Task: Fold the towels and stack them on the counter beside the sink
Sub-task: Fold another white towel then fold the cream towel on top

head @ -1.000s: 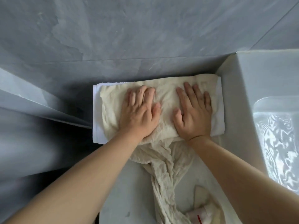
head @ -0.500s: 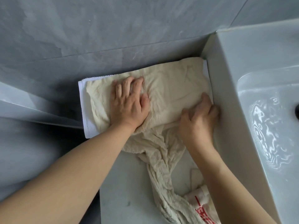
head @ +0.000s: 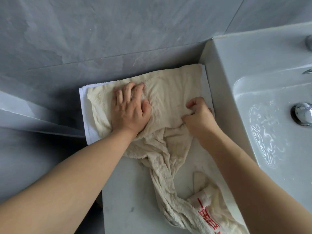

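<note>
A cream towel lies partly spread over a folded white towel on the counter, against the wall beside the sink. Its loose end trails toward me in a crumpled rope, ending in a band with red print. My left hand presses flat on the cream towel's left half, fingers slightly bent. My right hand pinches the cream cloth near its right front edge, close to the sink wall.
The white sink basin holds shallow water around a chrome drain plug; part of a chrome tap shows at the right edge. Grey tiled wall rises behind the towels. The counter drops off on the left.
My right hand slid from lying flat on the towel to its right front edge and now pinches the cloth. My left hand stayed pressing. The view shifted toward the sink.
</note>
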`<state>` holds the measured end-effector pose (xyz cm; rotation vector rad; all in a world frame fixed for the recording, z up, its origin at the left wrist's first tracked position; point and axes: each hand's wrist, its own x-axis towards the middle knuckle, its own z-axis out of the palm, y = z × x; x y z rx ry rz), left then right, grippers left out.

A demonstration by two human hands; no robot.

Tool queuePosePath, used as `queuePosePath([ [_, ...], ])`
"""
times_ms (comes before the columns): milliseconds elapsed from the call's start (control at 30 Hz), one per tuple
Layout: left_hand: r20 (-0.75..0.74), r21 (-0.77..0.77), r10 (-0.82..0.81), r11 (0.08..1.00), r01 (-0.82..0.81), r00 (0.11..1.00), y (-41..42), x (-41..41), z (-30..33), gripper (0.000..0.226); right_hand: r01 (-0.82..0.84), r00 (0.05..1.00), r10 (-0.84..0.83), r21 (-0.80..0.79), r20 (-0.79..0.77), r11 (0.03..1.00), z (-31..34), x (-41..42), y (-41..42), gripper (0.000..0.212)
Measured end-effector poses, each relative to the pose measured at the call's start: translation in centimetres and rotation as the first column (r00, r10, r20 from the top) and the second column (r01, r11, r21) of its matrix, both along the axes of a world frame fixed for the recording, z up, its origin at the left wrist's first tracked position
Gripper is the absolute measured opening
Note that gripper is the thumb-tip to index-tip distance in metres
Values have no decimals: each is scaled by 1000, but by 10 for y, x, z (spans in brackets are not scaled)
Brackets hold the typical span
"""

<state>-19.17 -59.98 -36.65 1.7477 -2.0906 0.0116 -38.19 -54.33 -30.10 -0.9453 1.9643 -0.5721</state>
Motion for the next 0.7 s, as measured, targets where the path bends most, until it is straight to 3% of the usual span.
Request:
queuePosePath([
  [100,3,16,3,1000,-3,1000,0,0,0,52,-183,979,194,137,-69,973,10,-16,-6,34],
  [167,7,26,9,1000,-9,1000,0,0,2,52,-309,909,345,180,-232,934,19,-24,-6,33],
  [300,18,27,11,1000,-11,1000,0,-1,2,53,-423,689,499,267,-525,866,29,-19,6,48],
  [367,19,22,17,1000,-17,1000,0,1,0,53,-438,525,581,388,-622,811,29,-7,12,50],
  [433,22,5,17,1000,-17,1000,0,1,0,53,-441,413,585,408,-698,799,35,1,10,46],
  [500,25,22,10,1000,-10,1000,1,1,1,53,-490,403,510,291,-760,822,39,4,-2,36],
  [600,32,79,1,997,-4,999,2,1,3,56,-519,530,396,82,-750,851,32,7,-37,31],
  [667,27,79,6,997,-9,1000,2,2,3,57,-464,599,366,64,-712,883,29,6,-60,35],
  [700,26,72,11,997,-12,1000,2,2,3,56,-450,588,386,110,-711,886,29,4,-69,37],
])
